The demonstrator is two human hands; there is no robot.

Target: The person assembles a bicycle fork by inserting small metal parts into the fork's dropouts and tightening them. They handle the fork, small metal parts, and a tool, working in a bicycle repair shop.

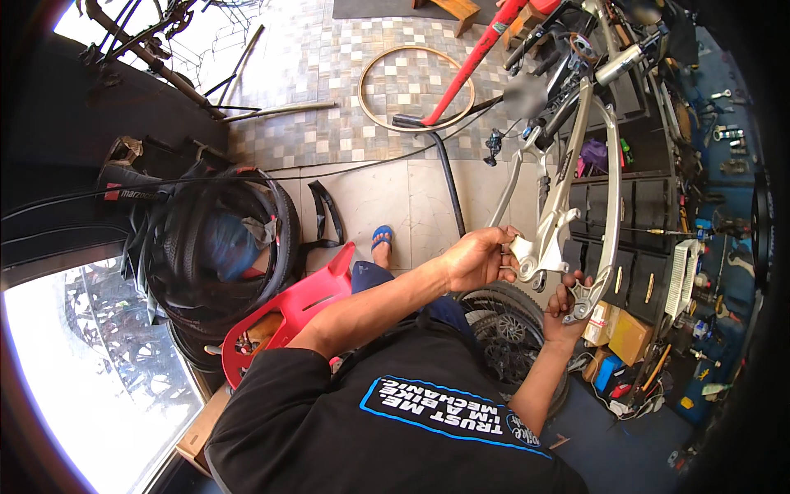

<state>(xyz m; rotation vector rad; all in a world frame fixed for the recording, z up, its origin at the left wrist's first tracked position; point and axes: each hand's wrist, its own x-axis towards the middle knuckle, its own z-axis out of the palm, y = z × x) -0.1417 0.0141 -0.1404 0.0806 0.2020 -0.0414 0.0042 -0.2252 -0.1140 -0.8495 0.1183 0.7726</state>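
Observation:
A bare silver-grey bicycle frame [564, 183] is held up in front of me on the right, its long tubes running away toward the far end. My left hand [481, 260] has its fingers curled on the left edge of the light metal pivot section [527, 259]. Around the near end of the frame's right-hand arm, at the dropout [581, 306], the fingers of my right hand [566, 309] are closed. Some fingertips of both hands are hidden behind the metal.
Stacked black tyres [284, 222] and a red plastic chair [317, 292] are on the left. Bicycle wheels [514, 329] stand below my hands. Beyond lie a bare rim [363, 86] and a red tube [477, 62]. Drawers [646, 206], boxes [629, 337] and a blue tool wall [732, 189] line the right.

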